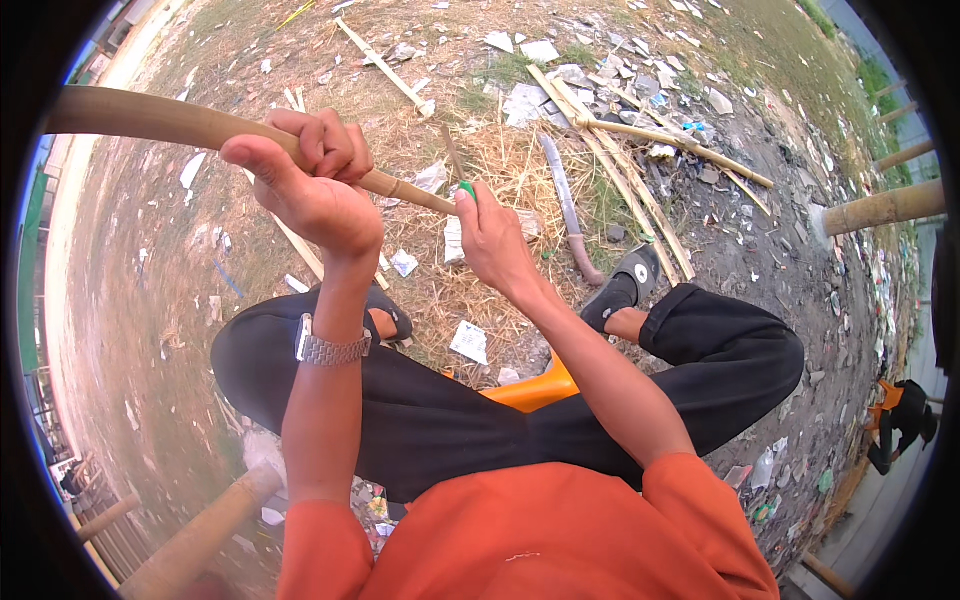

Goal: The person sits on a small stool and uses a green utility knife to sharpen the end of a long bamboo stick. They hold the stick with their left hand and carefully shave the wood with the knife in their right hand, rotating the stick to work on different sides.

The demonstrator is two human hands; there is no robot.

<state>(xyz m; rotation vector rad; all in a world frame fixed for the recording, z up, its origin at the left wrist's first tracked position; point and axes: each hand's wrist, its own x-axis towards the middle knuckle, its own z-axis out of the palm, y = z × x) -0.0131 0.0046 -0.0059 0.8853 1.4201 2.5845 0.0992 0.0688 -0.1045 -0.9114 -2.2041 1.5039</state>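
Observation:
A bamboo pole slants from the upper left down toward the middle, in front of my knees. My left hand is wrapped around it from below, fingers curled over the top and thumb lying along the near side. A watch with a metal band is on that wrist. In my right hand is a knife with a bit of green handle showing. Its narrow blade points up and away, close beside the pole's lower end. Whether the blade touches the bamboo I cannot tell.
A machete lies on the ground near my right sandal. Beyond it are split bamboo strips and broken tile pieces. Straw-like shavings and paper scraps litter the ground. Bamboo posts stand at both sides.

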